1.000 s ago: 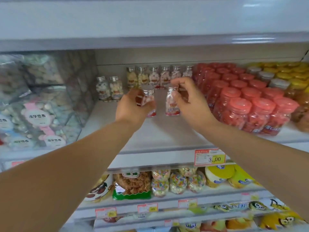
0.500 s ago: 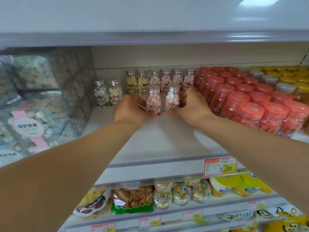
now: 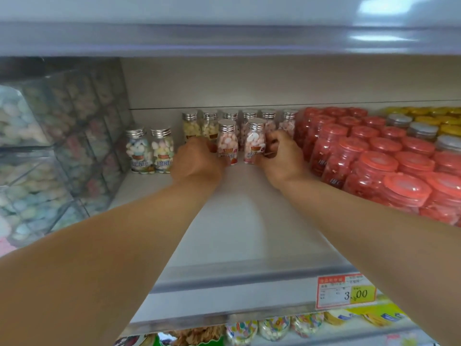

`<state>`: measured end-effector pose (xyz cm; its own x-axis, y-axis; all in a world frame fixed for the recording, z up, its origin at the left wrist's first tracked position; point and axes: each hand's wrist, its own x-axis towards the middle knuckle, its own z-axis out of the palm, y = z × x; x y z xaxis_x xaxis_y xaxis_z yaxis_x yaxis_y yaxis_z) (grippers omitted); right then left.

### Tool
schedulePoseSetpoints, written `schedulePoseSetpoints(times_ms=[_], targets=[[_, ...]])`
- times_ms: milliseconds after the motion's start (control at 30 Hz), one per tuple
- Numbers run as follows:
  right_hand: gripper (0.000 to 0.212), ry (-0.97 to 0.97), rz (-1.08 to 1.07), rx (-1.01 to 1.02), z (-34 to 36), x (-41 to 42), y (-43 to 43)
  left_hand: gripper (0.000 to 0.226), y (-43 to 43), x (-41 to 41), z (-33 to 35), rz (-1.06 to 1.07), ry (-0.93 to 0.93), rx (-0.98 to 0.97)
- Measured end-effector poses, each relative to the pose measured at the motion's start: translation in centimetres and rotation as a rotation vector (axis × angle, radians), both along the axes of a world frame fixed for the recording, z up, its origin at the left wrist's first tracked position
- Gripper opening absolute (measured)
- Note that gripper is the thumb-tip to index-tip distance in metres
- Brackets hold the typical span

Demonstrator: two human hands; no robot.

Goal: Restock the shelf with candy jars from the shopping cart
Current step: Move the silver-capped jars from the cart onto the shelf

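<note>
Far back on the white shelf [image 3: 245, 228], the left hand [image 3: 197, 161] curls round one upright candy jar [image 3: 227, 142] and the right hand [image 3: 281, 159] grips its neighbour jar [image 3: 255, 143], just before the back row [image 3: 249, 117]. Bare shelf stretches to the near edge; red-lidded jars [image 3: 374, 157] crowd the right.

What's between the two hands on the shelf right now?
In the head view, two upright silver-capped jars of pink candy stand side by side: the left jar in the left hand, the right jar in the right hand.
</note>
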<state>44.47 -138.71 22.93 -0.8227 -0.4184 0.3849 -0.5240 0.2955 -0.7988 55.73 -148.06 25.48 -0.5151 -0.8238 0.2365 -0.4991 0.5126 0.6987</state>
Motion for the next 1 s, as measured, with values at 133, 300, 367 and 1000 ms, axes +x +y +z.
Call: schedulePoseSetpoints(times_ms=[133,300,367,1000], targets=[[0.031,0.008,-0.038,-0.007,-0.3,0.0,-0.5,0.032,-0.4,-1.0,-0.3,0.028,-0.019,-0.014],[0.03,-0.019,-0.083,0.028,0.0,0.0,-0.5,0.038,-0.4,-1.9,-0.4,0.059,-0.031,-0.025],[0.025,-0.022,-0.099,0.071,0.1,0.0,-0.3,0.039,-0.4,-2.0,-0.3,0.07,-0.045,-0.028],[0.036,0.027,0.04,0.381,1.4,3.1,2.6,0.028,0.6,-1.8,-0.5,0.006,0.005,-0.07]])
